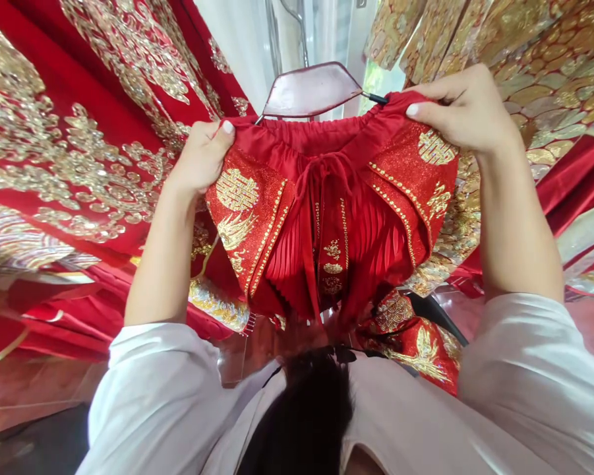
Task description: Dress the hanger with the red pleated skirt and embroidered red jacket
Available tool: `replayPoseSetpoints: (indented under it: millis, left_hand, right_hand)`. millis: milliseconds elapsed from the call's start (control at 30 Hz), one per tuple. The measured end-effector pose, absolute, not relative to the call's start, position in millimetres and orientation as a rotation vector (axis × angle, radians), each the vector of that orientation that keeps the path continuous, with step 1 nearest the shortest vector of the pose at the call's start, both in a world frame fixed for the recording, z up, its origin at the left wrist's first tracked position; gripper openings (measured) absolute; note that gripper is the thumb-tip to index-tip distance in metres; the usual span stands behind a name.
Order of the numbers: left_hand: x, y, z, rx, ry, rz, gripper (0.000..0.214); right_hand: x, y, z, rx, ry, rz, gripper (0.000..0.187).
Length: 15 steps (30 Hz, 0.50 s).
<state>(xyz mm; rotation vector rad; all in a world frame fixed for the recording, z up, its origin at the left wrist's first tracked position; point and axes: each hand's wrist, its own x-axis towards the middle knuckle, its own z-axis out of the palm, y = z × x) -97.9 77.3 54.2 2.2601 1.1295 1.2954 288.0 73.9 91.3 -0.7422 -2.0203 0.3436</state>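
A red pleated skirt (287, 244) with gold embroidery and a tied drawstring hangs spread out before me. My left hand (202, 155) grips its gathered waistband at the left end, thumb on the front. At the right end, my right hand (467, 112) pinches the same waistband, its thumb pressed on the red cloth. Between the hands, a hanger (376, 98) with a dark tip shows at the waistband, its wire rising above the skirt. What the fingers do behind the cloth is hidden.
Red garments with gold sequins (113, 165) hang close on the left. Gold-patterned garments (519, 59) hang on the right. Below the skirt, another red embroidered piece (425, 346) lies by a black curved edge. A metal rail (302, 33) stands behind.
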Motion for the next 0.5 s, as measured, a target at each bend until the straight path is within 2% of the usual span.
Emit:
replayPoseSetpoints:
  millis: [100, 200, 333, 400, 500]
  left_hand:
    - [-105, 94, 39, 2.082, 1.104, 1.34, 0.07]
    - [-108, 105, 29, 1.997, 1.121, 1.376, 0.071]
    - [-107, 96, 30, 2.0, 1.12, 1.342, 0.069]
    - [-106, 85, 35, 2.017, 1.16, 1.329, 0.068]
    - [-107, 70, 41, 2.074, 1.14, 1.379, 0.066]
  right_hand:
    - [287, 68, 107, -0.818, -2.088, 0.34, 0.01]
    - [288, 73, 117, -0.899, -2.077, 0.569, 0.014]
    - [285, 86, 117, -1.035, -1.962, 0.774, 0.037]
    - [285, 85, 115, -1.053, -2.007, 0.678, 0.037]
    - [292, 69, 111, -1.013, -2.152, 0.311, 0.022]
